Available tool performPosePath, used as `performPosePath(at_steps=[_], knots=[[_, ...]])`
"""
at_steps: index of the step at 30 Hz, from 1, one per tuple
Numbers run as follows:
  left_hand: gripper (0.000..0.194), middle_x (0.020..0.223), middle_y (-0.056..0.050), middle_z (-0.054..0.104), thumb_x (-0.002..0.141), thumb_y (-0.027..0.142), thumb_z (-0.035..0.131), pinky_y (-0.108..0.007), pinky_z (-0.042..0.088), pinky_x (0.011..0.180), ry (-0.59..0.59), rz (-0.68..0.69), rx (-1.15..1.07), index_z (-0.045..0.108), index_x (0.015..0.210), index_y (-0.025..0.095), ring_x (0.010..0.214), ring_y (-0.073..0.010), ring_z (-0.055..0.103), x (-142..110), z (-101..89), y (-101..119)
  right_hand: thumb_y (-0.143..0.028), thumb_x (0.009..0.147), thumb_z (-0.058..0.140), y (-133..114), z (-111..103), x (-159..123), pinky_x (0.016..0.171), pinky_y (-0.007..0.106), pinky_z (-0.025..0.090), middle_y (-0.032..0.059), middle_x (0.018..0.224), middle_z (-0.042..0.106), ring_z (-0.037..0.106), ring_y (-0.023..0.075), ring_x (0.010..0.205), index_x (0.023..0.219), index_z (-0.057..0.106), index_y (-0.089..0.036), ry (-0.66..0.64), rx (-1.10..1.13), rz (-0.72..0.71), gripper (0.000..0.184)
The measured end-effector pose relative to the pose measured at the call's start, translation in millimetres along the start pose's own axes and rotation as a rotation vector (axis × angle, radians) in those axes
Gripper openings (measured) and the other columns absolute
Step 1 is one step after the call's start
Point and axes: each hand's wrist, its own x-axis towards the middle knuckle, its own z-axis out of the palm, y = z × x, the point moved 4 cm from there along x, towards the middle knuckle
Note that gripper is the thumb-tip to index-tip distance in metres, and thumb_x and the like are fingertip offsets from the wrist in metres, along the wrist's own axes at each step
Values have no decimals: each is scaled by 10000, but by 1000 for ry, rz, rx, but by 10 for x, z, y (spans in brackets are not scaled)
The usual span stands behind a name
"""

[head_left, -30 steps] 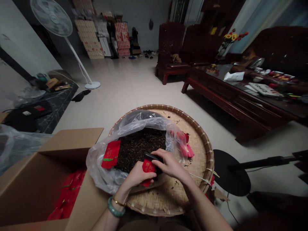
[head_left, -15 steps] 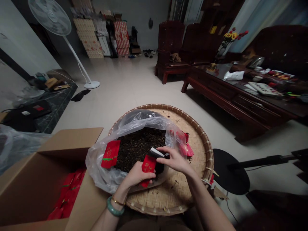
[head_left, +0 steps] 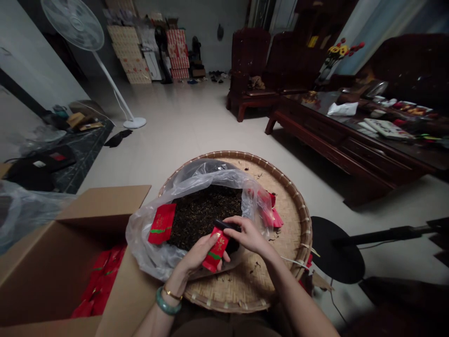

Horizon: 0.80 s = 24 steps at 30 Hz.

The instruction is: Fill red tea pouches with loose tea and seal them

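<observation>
My left hand [head_left: 200, 255] is closed on a small red packet [head_left: 215, 250] with gold lettering and a green band. In my right hand [head_left: 247, 232] is a black handheld bag sealer [head_left: 221, 225], lying across the packet's top edge. Both hands are over a clear plastic bag [head_left: 147, 255] of dark dried tea leaves [head_left: 196, 210]. Another red packet [head_left: 162, 224] lies on the bag's left side. The bag rests on a round woven bamboo tray [head_left: 242, 292]. Several red packets [head_left: 271, 210] lie at the tray's right, partly behind the plastic.
An open cardboard box [head_left: 121, 295] with several red packets [head_left: 101, 281] inside stands at the left. A black round stand base [head_left: 337, 250] is on the floor to the right. Farther off are a white fan [head_left: 134, 122] and a dark wooden table [head_left: 336, 140].
The bag sealer has come down onto the packet's top edge, its white side turned out of sight. The packet has straightened and shows more of its front.
</observation>
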Motion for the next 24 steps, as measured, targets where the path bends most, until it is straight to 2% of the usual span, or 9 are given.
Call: performPosePath(at_steps=[5, 8, 10, 12, 16, 18, 20, 22, 24], knots=[[589, 592, -75, 679, 722, 686, 519, -183, 385, 357, 8, -18, 16, 494, 911, 129, 380, -124, 568, -12, -16, 4, -326, 761, 622, 62, 17, -13, 575, 257, 477, 45, 917, 708, 628, 179, 735, 1006, 672, -161, -96, 204, 131, 300], [607, 567, -72, 673, 705, 702, 524, -186, 389, 362, 16, -31, 14, 507, 886, 124, 380, -128, 571, -20, -40, 3, -372, 764, 621, 148, -73, -8, 611, 275, 496, 54, 934, 707, 640, 189, 770, 1035, 657, -159, -48, 245, 145, 347], [626, 565, -72, 673, 699, 713, 521, -191, 396, 369, 31, -34, 2, 527, 888, 116, 387, -132, 577, -27, -55, 2, -376, 764, 628, 251, -169, 6, 735, 330, 503, 78, 1001, 698, 640, 217, 869, 1047, 652, -154, 47, 150, 122, 361], [660, 577, -79, 678, 704, 730, 492, -196, 404, 378, 43, -42, -13, 563, 888, 100, 402, -136, 587, -34, -65, -2, -367, 754, 649, 372, -252, 20, 824, 383, 476, 107, 1045, 682, 625, 248, 936, 1052, 652, -144, 151, -46, 96, 372], [746, 585, -113, 679, 714, 772, 407, -208, 424, 406, 39, -80, -42, 630, 761, 62, 426, -139, 594, -32, -72, -29, -353, 703, 713, 500, -272, 34, 843, 433, 451, 130, 1027, 668, 599, 290, 963, 1087, 629, -145, 266, -347, 32, 444], [769, 590, -122, 681, 718, 778, 387, -215, 427, 411, 53, -92, -45, 642, 754, 53, 424, -143, 594, -22, -82, -47, -363, 753, 668, 442, -227, 26, 866, 428, 437, 120, 1035, 660, 579, 277, 990, 1078, 627, -167, 323, -342, -22, 382], [774, 593, -121, 686, 723, 775, 381, -222, 429, 414, 69, -98, -40, 647, 789, 52, 421, -149, 595, -12, -84, -63, -364, 841, 562, 324, -138, 19, 849, 381, 447, 99, 1003, 662, 586, 232, 952, 1061, 629, -181, 332, -239, -75, 293], [772, 586, -121, 685, 727, 774, 376, -226, 432, 423, 63, -99, -25, 646, 786, 54, 421, -150, 595, -6, -65, -71, -372, 863, 529, 195, 5, 27, 744, 307, 473, 65, 905, 664, 605, 183, 819, 1051, 631, -186, 248, -109, -109, 284], [766, 570, -118, 677, 724, 777, 373, -227, 427, 420, 35, -96, -2, 641, 745, 59, 410, -146, 585, -9, -28, -67, -399, 821, 589, 88, 143, 41, 652, 263, 463, 30, 787, 651, 592, 156, 705, 928, 665, -189, 180, -65, -134, 248]])
